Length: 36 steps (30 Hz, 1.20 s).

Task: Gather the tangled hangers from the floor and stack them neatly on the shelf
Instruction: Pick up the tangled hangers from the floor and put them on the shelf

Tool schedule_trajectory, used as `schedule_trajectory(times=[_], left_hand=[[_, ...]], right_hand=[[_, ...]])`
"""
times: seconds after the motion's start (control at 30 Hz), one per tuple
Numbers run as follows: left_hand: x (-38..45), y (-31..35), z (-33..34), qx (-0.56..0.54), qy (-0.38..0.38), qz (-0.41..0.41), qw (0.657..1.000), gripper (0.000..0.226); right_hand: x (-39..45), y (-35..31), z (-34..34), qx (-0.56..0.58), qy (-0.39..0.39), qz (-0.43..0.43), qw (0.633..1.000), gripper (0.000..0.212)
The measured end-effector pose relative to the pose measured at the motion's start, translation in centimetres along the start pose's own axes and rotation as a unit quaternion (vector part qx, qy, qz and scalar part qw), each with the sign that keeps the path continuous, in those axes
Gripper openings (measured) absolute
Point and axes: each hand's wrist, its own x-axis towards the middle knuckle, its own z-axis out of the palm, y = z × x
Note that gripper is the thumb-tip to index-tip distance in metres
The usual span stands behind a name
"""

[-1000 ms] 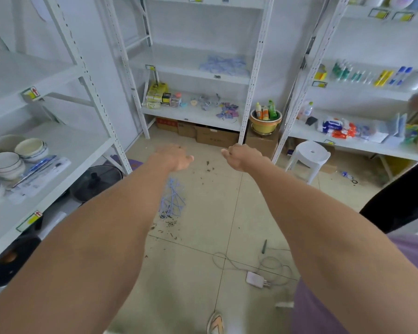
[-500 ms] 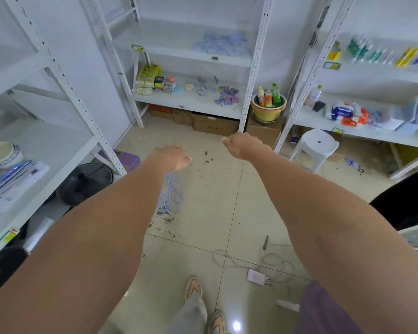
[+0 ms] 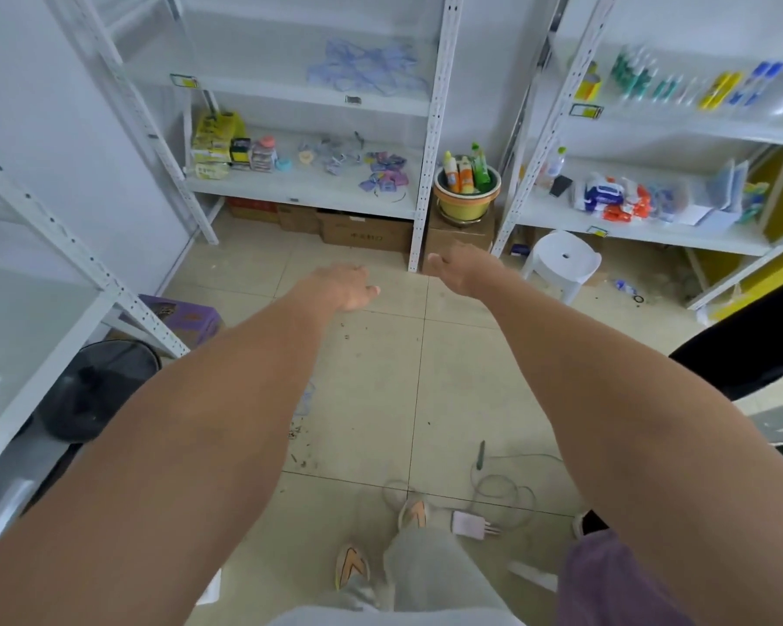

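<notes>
The hangers (image 3: pixel 305 402) on the floor are mostly hidden under the left forearm right now, only a pale blue sliver peeks out just right of it, well back from the left hand (image 3: pixel 348 289) and below it. They look like thin wire or plastic ones, so I'd guess light, a bit springy, and snaggy since the hooks lock into each other. Probably best to grab the bundle where the hooks bunch up instead of one loose arm, otherwise the rest drags along. Left hand is stretched out forward, palm down, fingers loose, holding nothing. Right hand (image 3: pixel 459 268) is just to the right of it at about the same reach, also slack-fingered and holding nothing. Beyond both hands, up on the shelf (image 3: pixel 290 90), there's a bluish pile (image 3: pixel 367 70) that could be more hangers, too blurry to say.
</notes>
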Motion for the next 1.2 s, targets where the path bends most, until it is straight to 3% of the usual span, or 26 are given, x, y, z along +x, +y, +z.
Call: schedule_trajectory(times=[0.4,0.73,1.2], left_hand=[[12.0,2.3,-0.5,-0.036,0.027,0.005,0.999,0.057],[21.2,2.0,-1.1,-0.043,-0.022,-0.006,0.999,0.057],[36.4,0.2,-4.5,-0.110,-0.058,0.004,0.992,0.057]], right_hand=[[11.1,5.0,-0.1,0.017,-0.029,-0.012,0.999,0.063],[20.4,7.3,1.0,0.045,-0.082,-0.003,0.996,0.056],[33.5,7.8,-0.3,-0.020,-0.157,-0.009,0.987,0.058]])
